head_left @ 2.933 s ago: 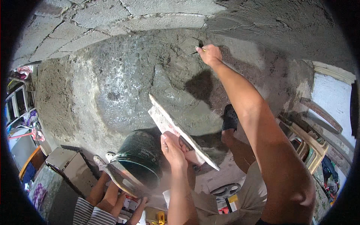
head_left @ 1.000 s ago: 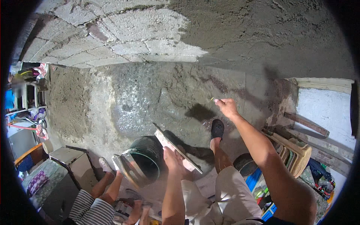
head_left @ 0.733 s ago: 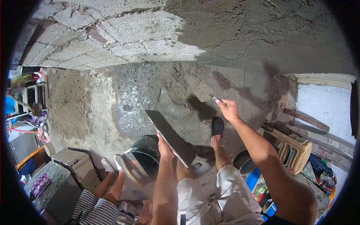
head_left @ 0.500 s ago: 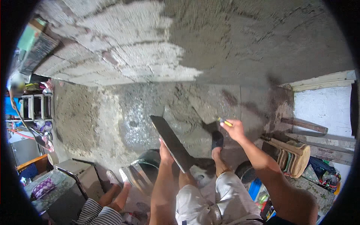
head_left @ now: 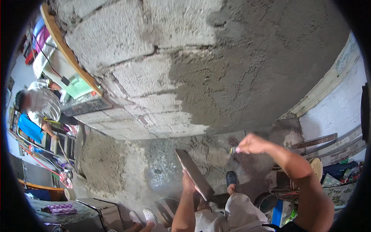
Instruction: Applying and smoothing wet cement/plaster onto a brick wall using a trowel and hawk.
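Note:
My left hand (head_left: 188, 182) is closed on the edge of a flat rectangular mortar board (head_left: 196, 174), held tilted in front of my legs. My right hand (head_left: 250, 144) is wrapped round the yellow-tipped handle of a trowel (head_left: 232, 150), out to the right of the board and apart from it. Motion smears the trowel's blade. Beyond both hands rises a block wall (head_left: 135, 73). Its right part carries rough, dark grey wet plaster (head_left: 247, 85); bare pale blocks show on the left. Wet mortar (head_left: 210, 155) lies on the floor between the board and the trowel.
At the left, another person (head_left: 44, 102) grips a long wooden handle (head_left: 65, 156) beside a sandy grey heap (head_left: 102, 166). A bucket (head_left: 266, 202) stands by my right leg. Planks (head_left: 332, 154) lean at the right. White clogs (head_left: 148, 215) show another person's feet.
The view has tilted up, showing more wall and bringing the person at the left into sight. My right hand has risen relative to the board, the trowel still in it. My left hand keeps the board.

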A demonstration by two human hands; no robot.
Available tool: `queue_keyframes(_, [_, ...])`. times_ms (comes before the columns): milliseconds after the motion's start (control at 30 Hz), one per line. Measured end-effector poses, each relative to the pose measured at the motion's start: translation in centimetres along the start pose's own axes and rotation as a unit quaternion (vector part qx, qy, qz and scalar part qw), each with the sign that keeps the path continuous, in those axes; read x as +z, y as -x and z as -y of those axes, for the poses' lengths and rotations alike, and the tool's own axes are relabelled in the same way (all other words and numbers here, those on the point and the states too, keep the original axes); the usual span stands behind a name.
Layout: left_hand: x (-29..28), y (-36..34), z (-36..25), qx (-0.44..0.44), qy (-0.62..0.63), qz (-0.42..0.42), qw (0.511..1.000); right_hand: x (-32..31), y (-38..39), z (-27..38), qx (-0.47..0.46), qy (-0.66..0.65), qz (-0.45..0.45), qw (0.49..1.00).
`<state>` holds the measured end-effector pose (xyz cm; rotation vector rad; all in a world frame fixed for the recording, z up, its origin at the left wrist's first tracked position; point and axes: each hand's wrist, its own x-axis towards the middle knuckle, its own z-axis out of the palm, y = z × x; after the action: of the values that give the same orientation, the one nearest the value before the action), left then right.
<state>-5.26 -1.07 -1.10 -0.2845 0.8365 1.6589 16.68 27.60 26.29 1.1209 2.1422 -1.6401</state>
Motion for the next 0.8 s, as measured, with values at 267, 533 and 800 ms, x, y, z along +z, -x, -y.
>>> queue_keyframes(267, [-2.0, 4.0, 3.6, -0.015, -0.056, -0.072, 0.996, -7.1, -0.2, 1.6, -0.048, 0.123, -0.236, 0.963])
queue_keyframes(533, [2.2, 5.1, 5.9, -0.042, -0.089, -0.212, 0.972, -0.4, -0.2, -3.1, -0.25, 0.374, -0.381, 0.808])
queue_keyframes(800, [3.9, 1.8, 4.9, 0.005, -0.069, -0.132, 0.989, -7.9, -8.4, 2.3, -0.39, 0.373, -0.553, 0.635])
